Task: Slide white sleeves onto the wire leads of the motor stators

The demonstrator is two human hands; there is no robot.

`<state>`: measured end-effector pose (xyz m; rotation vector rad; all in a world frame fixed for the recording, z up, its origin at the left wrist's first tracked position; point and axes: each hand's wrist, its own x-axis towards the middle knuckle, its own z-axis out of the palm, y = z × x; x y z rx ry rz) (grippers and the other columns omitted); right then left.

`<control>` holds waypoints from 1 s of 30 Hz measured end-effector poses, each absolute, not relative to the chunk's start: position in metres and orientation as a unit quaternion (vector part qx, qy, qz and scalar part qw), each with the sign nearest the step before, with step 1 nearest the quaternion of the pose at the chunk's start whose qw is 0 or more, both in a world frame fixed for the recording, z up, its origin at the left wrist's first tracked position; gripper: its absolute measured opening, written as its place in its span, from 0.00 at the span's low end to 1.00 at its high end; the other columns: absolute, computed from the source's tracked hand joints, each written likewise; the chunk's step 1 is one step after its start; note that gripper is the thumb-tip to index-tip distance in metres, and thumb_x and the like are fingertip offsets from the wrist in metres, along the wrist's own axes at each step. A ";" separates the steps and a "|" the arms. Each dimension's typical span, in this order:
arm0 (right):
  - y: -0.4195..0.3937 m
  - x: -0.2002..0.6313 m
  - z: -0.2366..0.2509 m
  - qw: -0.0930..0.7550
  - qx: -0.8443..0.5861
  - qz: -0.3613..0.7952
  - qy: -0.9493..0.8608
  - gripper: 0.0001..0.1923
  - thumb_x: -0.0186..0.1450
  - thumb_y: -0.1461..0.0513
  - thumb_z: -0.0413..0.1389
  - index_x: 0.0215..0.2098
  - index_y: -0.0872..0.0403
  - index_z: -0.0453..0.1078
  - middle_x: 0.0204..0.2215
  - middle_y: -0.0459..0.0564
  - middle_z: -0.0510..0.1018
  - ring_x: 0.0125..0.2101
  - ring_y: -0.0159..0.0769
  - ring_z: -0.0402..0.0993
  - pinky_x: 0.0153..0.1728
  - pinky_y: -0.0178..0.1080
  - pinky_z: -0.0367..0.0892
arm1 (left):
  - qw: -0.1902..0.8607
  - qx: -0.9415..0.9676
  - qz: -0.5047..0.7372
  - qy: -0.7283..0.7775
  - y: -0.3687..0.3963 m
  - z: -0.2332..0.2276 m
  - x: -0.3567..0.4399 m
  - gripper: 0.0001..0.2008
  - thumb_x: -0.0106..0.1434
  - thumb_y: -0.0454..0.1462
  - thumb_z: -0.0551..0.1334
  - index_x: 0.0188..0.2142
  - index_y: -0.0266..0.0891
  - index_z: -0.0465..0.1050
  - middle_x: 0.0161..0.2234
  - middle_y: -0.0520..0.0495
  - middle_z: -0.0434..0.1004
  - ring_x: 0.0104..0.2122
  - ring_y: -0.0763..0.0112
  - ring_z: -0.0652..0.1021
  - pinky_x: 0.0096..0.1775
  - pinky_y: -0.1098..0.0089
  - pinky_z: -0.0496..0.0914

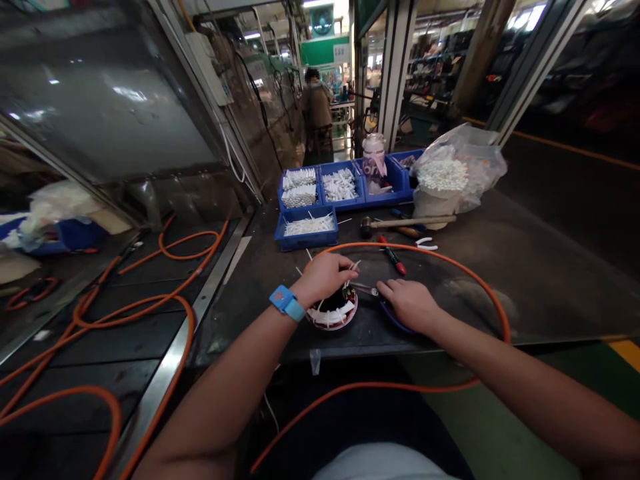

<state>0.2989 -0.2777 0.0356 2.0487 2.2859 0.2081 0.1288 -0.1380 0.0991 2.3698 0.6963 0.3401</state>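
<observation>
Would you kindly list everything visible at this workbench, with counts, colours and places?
round red-and-white wound part: one, under the left hand
small white sleeves: a few, in the left fingers
blue plastic bins: about five, back of bench, holding white pieces
clear bag of white pieces: one, back right
wooden-handled hammer: one, behind the hose loop
red-handled screwdriver: one, mid-bench
orange hose: looped round the hands
person: one, standing far back
blue wristband: left wrist
left hand: on the part
right hand: flat on bench
</observation>
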 end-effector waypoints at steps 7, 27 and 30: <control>-0.274 0.314 0.041 0.023 0.685 0.073 0.725 0.14 0.66 0.64 0.43 0.47 0.54 0.65 0.35 0.52 0.75 0.34 0.38 0.71 0.28 0.35 0.55 | 0.388 0.759 0.315 0.417 -0.139 0.099 0.089 0.12 0.58 0.39 0.60 0.39 0.35 0.75 0.24 0.51 0.75 0.24 0.72 0.75 0.29 0.73 0.68; -0.223 0.287 0.073 0.072 0.574 0.097 0.810 0.11 0.64 0.67 0.45 0.44 0.57 0.65 0.33 0.54 0.74 0.32 0.40 0.71 0.27 0.36 0.53 | 0.367 0.676 0.448 0.456 -0.112 0.103 0.046 0.17 0.59 0.44 0.56 0.40 0.34 0.73 0.30 0.47 0.76 0.24 0.74 0.72 0.29 0.74 0.67; -0.224 0.285 0.077 0.079 0.559 0.103 0.819 0.12 0.64 0.67 0.45 0.45 0.56 0.65 0.34 0.54 0.74 0.33 0.40 0.71 0.27 0.36 0.53 | 0.452 0.711 0.315 0.437 -0.112 0.106 0.036 0.20 0.55 0.42 0.60 0.46 0.34 0.72 0.27 0.49 0.76 0.21 0.76 0.70 0.26 0.75 0.65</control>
